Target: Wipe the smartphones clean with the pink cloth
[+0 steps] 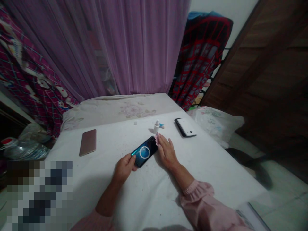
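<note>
My left hand [125,167] grips the near left end of a smartphone [136,158], its thumb on top and the fingers underneath. The phone lies slanted, dark with a blue-green sheen and a pale ring on the side facing up. My right hand [166,152] is at the phone's far right end, fingers together against a small pink cloth [157,138] that touches that end. Part of the cloth is hidden under the fingers. Just beyond stands a small white spray bottle [156,127], with a small blue and white item [162,126] beside it.
A rose-gold phone [88,142] lies at left on the white-covered table [106,179]. On the right, a white phone [186,126] rests on a black one or black case. A tiny grey square [135,123] sits farther back. A plastic bag [216,123] is past the right edge.
</note>
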Tool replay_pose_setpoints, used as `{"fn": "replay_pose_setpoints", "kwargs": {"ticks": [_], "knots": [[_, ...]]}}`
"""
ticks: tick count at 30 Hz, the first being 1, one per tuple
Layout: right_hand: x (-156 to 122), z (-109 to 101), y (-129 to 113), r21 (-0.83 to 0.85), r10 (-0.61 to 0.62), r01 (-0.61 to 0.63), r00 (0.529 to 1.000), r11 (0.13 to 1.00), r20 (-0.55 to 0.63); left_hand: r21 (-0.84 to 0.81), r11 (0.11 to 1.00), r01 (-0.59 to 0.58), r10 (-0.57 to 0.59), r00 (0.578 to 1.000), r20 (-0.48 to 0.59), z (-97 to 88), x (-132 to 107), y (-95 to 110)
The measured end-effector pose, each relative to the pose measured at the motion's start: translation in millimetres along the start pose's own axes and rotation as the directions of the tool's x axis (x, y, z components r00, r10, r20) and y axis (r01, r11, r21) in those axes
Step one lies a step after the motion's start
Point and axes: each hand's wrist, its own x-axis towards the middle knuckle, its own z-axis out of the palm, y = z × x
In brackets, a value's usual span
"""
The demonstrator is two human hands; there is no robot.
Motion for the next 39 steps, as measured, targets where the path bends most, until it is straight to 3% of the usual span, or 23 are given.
{"fn": "replay_pose_setpoints", "kwargs": {"ticks": [4,8,11,13,15,19,25,29,31,36,39], "knots": [[-3.8,-1.0,-4.8,0.026,-0.079,0.078,0.995,0.997,0.068,-0.024,0.999,0.039,-0.039,0.999,-0.004,0.7,1.6,-2.5],[-5.7,0.7,-12.4,-0.008,-0.139,0.143,0.973,0.99,0.185,0.259,0.966,0.016,0.004,0.997,-0.076,-3.0,-2.9,-0.5],[-4.4,2.5,-16.0,-0.054,-0.123,0.138,0.968,0.989,0.219,0.495,0.863,-0.103,0.192,0.972,-0.132,-3.9,-9.2,-3.3],[-3.6,3.5,-17.8,-0.074,-0.113,0.131,0.97,0.989,0.216,0.603,0.769,-0.213,0.368,0.919,-0.145,-1.0,-11.5,-9.2],[-4.3,4.2,-20.7,-0.09,-0.112,0.132,0.973,0.987,0.204,0.667,0.698,-0.259,0.463,0.874,-0.145,4.1,-11.0,-17.0],[-13.6,6.3,-34.3,-0.069,-0.193,0.213,0.956,0.975,0.22,0.66,0.707,-0.254,0.432,0.894,-0.119,12.6,-5.8,-28.4],[-29.3,9.0,-62.3,0.06,-0.326,0.323,0.896,0.944,0.301,0.609,0.762,-0.222,0.379,0.915,-0.141,13.6,-4.4,-27.9],[-23.6,12.2,-69.6,0.13,-0.439,0.421,0.826,0.898,0.353,0.584,0.783,-0.213,0.355,0.925,-0.138,13.0,-2.7,-30.9],[-16.6,14.4,-67.9,0.133,-0.455,0.439,0.815,0.889,0.359,0.585,0.783,-0.212,0.35,0.927,-0.132,12.9,-1.9,-31.4],[5.2,13.4,-46.4,-0.038,-0.245,0.269,0.92,0.962,0.307,0.604,0.776,-0.184,0.324,0.937,-0.132,12.1,-2.4,-23.7],[11.1,7.6,-28.7,-0.151,-0.107,0.153,0.955,0.977,0.276,0.614,0.772,-0.164,0.304,0.944,-0.129,11.8,-4.1,-17.7]]}}
